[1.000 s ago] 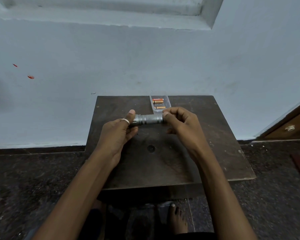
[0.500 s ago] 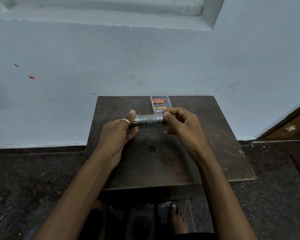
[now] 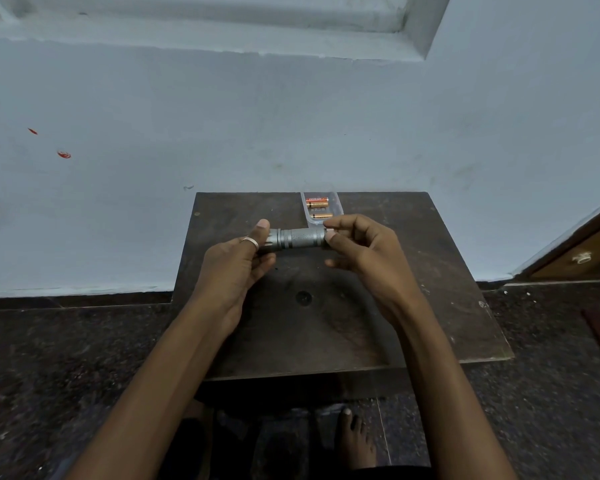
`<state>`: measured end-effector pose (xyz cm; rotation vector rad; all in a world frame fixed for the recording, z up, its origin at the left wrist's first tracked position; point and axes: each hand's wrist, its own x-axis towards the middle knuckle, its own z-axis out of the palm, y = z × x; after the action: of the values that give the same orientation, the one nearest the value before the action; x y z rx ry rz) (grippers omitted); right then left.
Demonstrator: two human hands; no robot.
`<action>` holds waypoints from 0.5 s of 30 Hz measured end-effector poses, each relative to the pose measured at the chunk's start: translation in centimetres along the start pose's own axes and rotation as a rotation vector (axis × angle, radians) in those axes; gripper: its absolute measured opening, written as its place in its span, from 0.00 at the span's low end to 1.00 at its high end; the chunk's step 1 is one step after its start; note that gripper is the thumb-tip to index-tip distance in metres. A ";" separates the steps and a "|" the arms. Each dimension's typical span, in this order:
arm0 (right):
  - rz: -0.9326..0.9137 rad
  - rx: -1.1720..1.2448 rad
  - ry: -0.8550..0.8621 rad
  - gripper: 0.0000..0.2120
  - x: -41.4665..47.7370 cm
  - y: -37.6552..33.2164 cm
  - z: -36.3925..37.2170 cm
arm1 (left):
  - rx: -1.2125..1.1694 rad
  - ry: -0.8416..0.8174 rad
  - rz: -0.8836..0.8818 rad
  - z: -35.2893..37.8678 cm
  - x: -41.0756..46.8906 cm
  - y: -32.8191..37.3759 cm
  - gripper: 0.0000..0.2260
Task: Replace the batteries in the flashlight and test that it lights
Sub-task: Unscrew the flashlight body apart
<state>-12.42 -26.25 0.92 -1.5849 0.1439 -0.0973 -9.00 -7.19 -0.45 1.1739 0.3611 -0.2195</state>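
Grey knurled metal flashlight [image 3: 297,238] is held level just above the dark brown wooden worktop [image 3: 413,289], lying L-to-R btwn both hands. The left hand [image 3: 234,268], w/ a silver ring [image 3: 250,241] on 1 finger, has its grip clamped round the head end, that finger's tip up over the top. The right hand [image 3: 364,254] has its grip pinched on the tail end w/ thumb & forefinger, other fingers curled. Just behind the flashlight, at the worktop's far edge by the pale blue wall [image 3: 291,116], sits a small clear plastic box [image 3: 336,206] w/ orange-and-black batteries [image 3: 317,202] lying in it; at least 2 show. Worktop stands on a dark speckled stone floor [image 3: 49,358]; a bare foot [image 3: 355,441] shows below its near edge.
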 end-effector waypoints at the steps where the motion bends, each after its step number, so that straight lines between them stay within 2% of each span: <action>1: 0.009 -0.018 0.009 0.04 0.0 0.0 0.0 | 0.001 -0.003 -0.001 0.1 0.0 0.0 0.09; 5: 0.040 -0.183 0.032 0.15 0.0 0.5 0.0 | 0.007 -0.014 0.003 0.3 -0.1 -0.2 0.08; 7: 0.022 -0.160 0.027 0.12 0.0 0.5 0.0 | 0.006 -0.015 0.004 0.3 -0.1 -0.2 0.08; 10: -0.011 -0.039 -0.004 0.04 0.2 0.3 -0.2 | 0.000 -0.008 -0.003 0.1 -0.1 -0.1 0.09; 15: -0.079 -0.103 -0.057 0.15 0.1 0.1 -0.6 | -0.005 0.002 -0.001 0.0 0.0 -0.1 0.09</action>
<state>-12.40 -26.85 0.83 -1.6944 0.0424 -0.1081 -9.07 -7.18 -0.51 1.1686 0.3638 -0.2182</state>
